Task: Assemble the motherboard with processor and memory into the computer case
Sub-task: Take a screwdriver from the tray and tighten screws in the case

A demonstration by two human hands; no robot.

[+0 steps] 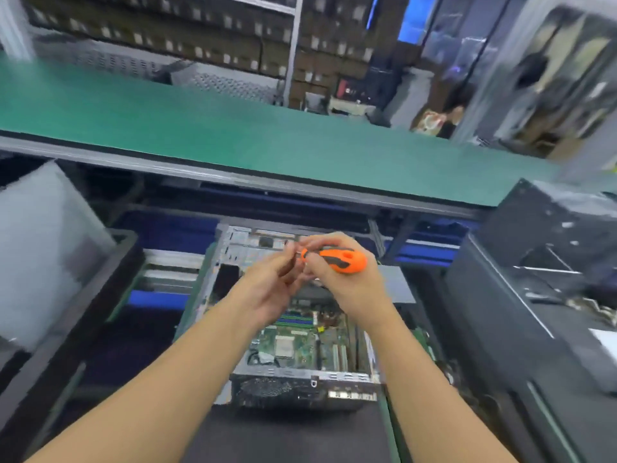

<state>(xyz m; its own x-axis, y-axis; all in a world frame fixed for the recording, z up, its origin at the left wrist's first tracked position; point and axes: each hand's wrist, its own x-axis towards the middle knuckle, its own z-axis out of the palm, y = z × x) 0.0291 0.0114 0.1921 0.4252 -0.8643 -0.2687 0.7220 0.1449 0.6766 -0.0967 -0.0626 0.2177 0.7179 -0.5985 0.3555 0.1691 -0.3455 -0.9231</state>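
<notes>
Motherboard, green printed circuit board (300, 342), lies flat in the open grey metal computer case (300, 392), beneath both hands. Right hand (347, 289) grips the orange-handled screwdriver (337, 259), axis crosswise, tip toward left hand (270, 289). Left fingertips at tip; pinch unclear. Judgement: tool must swing tip-down.

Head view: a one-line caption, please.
Right hand holds an orange screwdriver above the open computer case; left hand at its tip.

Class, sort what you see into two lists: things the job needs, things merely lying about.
Job: orange-handled screwdriver, right hand gripping it, left hand at its tip, green motherboard, open metal computer case.
Lying about: white padding in black bin, green belt.
</notes>
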